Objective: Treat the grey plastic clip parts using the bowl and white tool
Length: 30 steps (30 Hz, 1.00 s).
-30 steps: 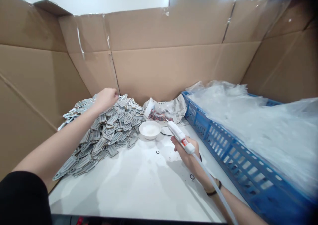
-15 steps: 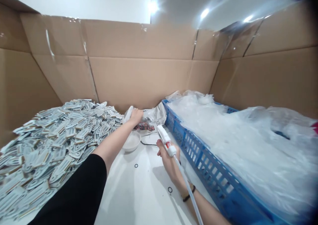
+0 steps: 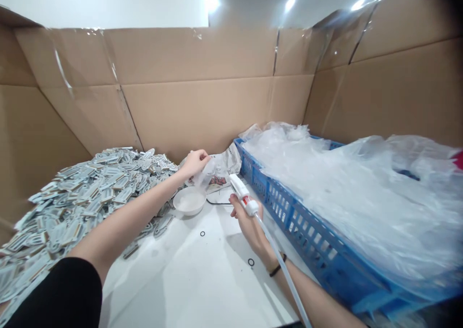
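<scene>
My left hand (image 3: 197, 162) pinches a crumpled, translucent plastic bag (image 3: 204, 174), which hangs down at the far rim of a small white bowl (image 3: 190, 200). Pale contents show in the bowl, too indistinct to name. In my right hand (image 3: 249, 222) is a white handheld tool (image 3: 241, 193) with a red band, its tip pointing away from me. A translucent tube (image 3: 277, 255) runs from its rear end down along my forearm. Behind the bag lies a printed sheet of newspaper (image 3: 227, 161). The fingers under the tool are partly hidden.
A large heap of flat grey-white pieces (image 3: 104, 183) covers the left side. Along the right stands a blue plastic basket (image 3: 289, 222) full of clear plastic bags (image 3: 343, 193). Small black rings (image 3: 251, 262) lie on the white table (image 3: 195, 275). Cardboard walls (image 3: 210, 101) enclose the area.
My left hand has lifted slightly and now holds the plastic bag beside the bowl's far rim; its forearm has swung left. The right hand still holds the tool in nearly the same place.
</scene>
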### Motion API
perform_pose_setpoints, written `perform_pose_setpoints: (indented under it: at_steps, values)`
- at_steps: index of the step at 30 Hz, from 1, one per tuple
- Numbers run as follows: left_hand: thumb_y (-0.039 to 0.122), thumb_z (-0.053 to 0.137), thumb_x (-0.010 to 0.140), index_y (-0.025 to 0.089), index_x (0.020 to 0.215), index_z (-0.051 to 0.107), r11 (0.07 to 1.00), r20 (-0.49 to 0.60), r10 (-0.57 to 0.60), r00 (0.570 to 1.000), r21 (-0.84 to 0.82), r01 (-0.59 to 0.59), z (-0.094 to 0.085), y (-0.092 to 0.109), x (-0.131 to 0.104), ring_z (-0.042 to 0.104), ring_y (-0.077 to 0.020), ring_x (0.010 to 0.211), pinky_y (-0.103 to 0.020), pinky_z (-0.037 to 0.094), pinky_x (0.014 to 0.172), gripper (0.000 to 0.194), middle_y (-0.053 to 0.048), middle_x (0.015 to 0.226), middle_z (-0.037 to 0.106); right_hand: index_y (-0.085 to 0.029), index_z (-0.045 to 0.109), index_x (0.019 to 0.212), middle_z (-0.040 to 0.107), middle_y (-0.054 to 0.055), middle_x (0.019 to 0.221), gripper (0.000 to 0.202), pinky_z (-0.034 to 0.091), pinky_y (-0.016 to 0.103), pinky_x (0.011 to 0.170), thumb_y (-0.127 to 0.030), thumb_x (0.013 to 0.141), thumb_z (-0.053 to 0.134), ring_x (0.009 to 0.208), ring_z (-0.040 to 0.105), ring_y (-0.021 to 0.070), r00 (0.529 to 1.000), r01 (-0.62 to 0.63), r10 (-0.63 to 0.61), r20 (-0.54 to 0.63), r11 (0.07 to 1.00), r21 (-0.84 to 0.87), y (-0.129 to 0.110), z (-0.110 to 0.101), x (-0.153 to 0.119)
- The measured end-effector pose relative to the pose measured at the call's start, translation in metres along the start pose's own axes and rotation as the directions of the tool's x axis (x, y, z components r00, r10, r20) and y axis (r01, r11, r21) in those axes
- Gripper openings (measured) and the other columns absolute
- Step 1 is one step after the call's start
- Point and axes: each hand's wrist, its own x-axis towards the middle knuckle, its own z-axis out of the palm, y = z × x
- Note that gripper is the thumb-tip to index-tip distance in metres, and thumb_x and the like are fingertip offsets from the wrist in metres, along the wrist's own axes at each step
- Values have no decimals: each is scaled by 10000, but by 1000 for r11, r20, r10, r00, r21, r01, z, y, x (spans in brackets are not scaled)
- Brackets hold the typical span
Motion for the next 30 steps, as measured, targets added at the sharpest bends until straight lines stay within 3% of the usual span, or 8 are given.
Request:
perform_pose_setpoints:
  at_steps: [4,8,12,17,22,26,30]
  values:
    - [337,589,842,186,735,586,987,65,53,996,-155,-42,-1,24,-22,489,-146,619,-253,344,614,185,21,630,563,-208,516,603,540,-1,510,473,401,270,491,-641,760,623,489,525,154,999,-20,20,-29,1000,-9,-2,-2,0]
    - [286,580,840,195,674,517,952,65,42,997,-306,-20,12,41,-41,454,-145,631,-254,336,622,200,27,630,515,-200,535,630,537,-5,508,436,404,270,489,-608,746,635,491,516,152,996,-43,45,-75,999,28,2,-2,4]
    - [298,540,872,206,685,488,874,75,-81,994,-475,107,33,45,-64,482,-154,660,-252,394,643,215,24,650,508,-189,562,676,564,7,543,401,408,261,481,-575,771,613,498,518,148,992,-62,65,-108,997,35,7,-2,9]
    - [317,421,901,214,795,551,656,155,-275,949,-692,303,48,49,-96,619,-177,733,-290,519,687,197,-11,722,629,-184,570,715,584,16,598,393,407,255,485,-566,801,605,522,528,145,993,-53,57,-103,998,41,11,-2,10]
    - [318,434,826,150,898,677,426,246,-374,894,-811,401,21,53,-138,716,-243,899,-366,576,819,305,-125,925,750,-185,578,742,593,18,608,386,433,260,512,-565,792,621,546,557,157,991,-65,71,-114,996,55,12,1,8]
    - [275,452,800,126,928,713,170,292,-511,809,-888,428,-13,49,-166,725,-228,933,-323,581,840,328,-126,970,767,-190,578,739,587,6,596,425,436,271,538,-610,786,618,541,567,162,997,-53,53,-52,999,3,10,2,3]
    - [285,481,867,160,920,668,186,149,-594,791,-931,315,-35,46,-170,719,-222,896,-316,583,791,231,-92,891,760,-193,552,700,577,8,618,434,429,262,568,-612,806,596,577,565,157,1000,-11,11,-28,1000,-25,7,2,-2]
